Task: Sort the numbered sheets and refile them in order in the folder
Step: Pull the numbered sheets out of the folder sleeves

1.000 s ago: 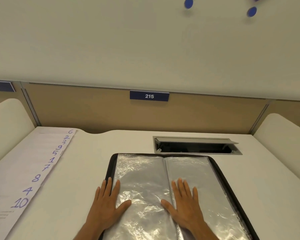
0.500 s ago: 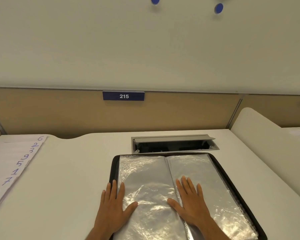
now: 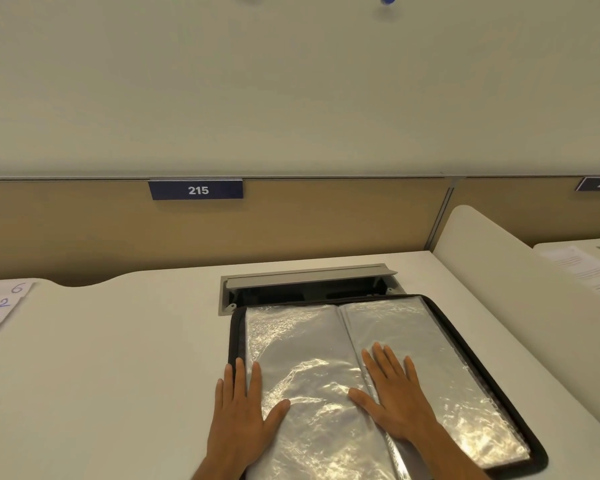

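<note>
An open black folder (image 3: pixel 520 420) lies flat on a white desk (image 3: pixel 118 375), its spine running away from the viewer and tilted slightly left, showing empty clear plastic sleeves (image 3: pixel 312 358). The left hand (image 3: pixel 241 414) and right hand (image 3: pixel 395 400) press flat on it, fingers spread. Numbered sheets (image 3: pixel 0 306) lie fanned at the far left. An open cable hatch (image 3: pixel 309 282) sits just behind the folder.

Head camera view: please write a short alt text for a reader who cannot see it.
Two bare hands, left hand and right hand, lie flat on an open black folder of empty plastic sleeves on a pale desk. Hand-numbered sheets lie at the far left edge.
</note>
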Tool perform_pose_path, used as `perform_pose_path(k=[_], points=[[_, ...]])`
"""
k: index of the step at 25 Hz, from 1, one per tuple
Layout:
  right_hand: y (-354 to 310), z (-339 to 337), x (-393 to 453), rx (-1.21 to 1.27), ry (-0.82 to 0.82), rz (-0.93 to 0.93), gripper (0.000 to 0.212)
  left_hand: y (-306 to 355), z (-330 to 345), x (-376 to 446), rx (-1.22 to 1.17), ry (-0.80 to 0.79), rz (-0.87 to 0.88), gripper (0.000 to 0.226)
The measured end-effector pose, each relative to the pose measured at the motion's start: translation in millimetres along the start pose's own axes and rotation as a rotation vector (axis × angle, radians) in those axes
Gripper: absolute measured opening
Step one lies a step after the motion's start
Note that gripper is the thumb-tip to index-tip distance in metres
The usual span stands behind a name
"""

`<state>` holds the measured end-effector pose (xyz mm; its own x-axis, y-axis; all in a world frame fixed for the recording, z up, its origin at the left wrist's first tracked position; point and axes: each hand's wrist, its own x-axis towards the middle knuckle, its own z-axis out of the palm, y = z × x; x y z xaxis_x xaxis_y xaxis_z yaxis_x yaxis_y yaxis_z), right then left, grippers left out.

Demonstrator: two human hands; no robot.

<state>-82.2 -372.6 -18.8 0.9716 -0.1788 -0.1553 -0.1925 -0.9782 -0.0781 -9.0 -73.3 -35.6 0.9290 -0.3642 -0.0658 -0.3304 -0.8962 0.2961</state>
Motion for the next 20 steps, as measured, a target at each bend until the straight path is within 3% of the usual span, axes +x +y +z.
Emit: perform_pose_path(k=[20], points=[[122.8,-14.4,45.1,-0.028,0.020,-0.017,0.095,107.3,36.0,60.3,-0.022,0.069,-0.013,0.119]])
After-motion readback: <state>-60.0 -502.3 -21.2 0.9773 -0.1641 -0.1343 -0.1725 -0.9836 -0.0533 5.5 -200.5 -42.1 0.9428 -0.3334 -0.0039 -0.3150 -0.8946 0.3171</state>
